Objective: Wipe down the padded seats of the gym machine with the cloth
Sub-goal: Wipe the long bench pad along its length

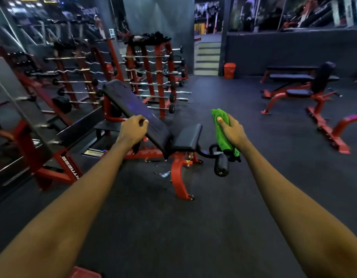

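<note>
A red-framed adjustable bench stands ahead of me, with a long black backrest pad point(131, 105) tilted up to the left and a short black seat pad point(186, 138) below it. My left hand point(133, 130) grips the backrest's near left edge, thumb lying on the pad's face. My right hand point(232, 132) holds a bunched green cloth point(219, 119) in the air to the right of the seat pad, apart from both pads. The cloth's lower end hangs over the bench's black foot roller point(221, 166).
Red racks of barbells point(153, 77) stand behind the bench, and a mirror wall runs along the left. More red benches point(302, 93) stand at the right. An orange bin point(229, 70) sits by steps at the back. Dark rubber floor point(193, 227) lies between me and the bench.
</note>
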